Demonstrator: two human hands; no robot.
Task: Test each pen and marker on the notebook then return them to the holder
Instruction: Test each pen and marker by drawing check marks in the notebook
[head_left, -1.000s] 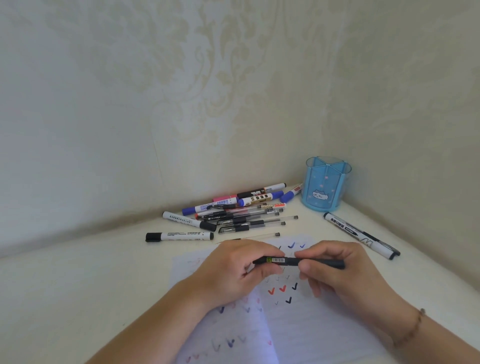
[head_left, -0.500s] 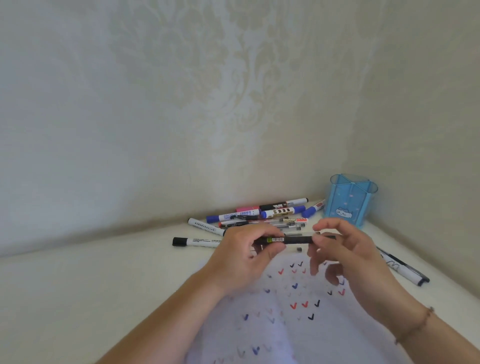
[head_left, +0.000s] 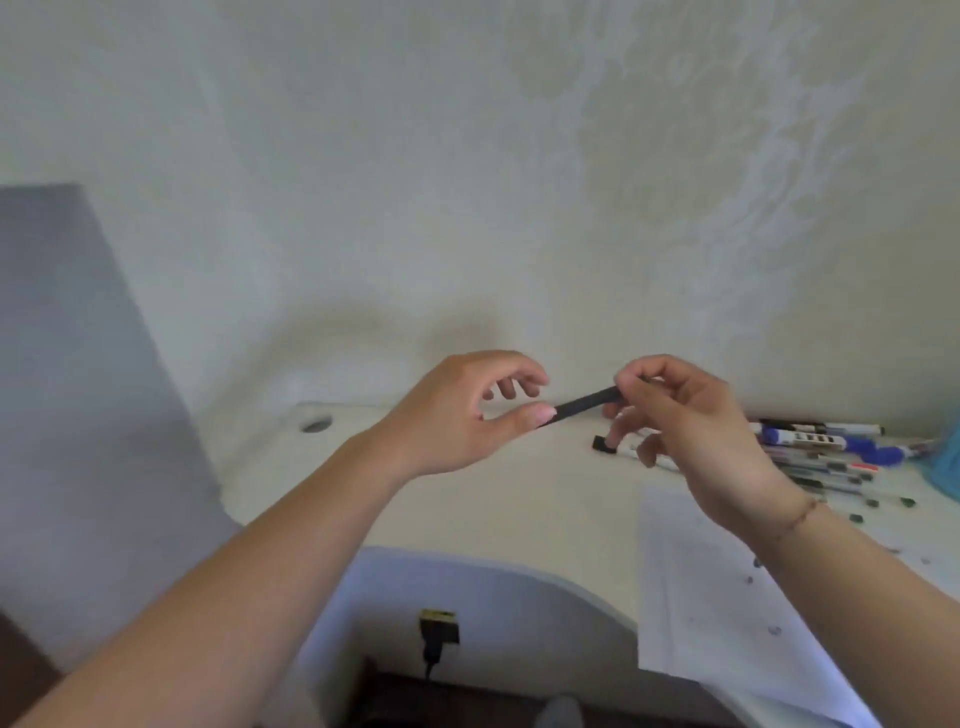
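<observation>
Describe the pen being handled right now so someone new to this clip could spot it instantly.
Above the white desk, both hands meet in mid-air. Between the left hand and the right hand runs a slim black pen, pinched at each end. Unlike the pile of pens and markers lying at the right, it is plain black and held off the desk.

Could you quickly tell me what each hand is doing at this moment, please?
Left hand: pinches one end of the black pen between thumb and fingers.
Right hand: fingers curled round the pen's other end, holding it above the desk.

Both hands, left (head_left: 457, 415) and right (head_left: 691, 415), raised with fingers curled, pinching.
</observation>
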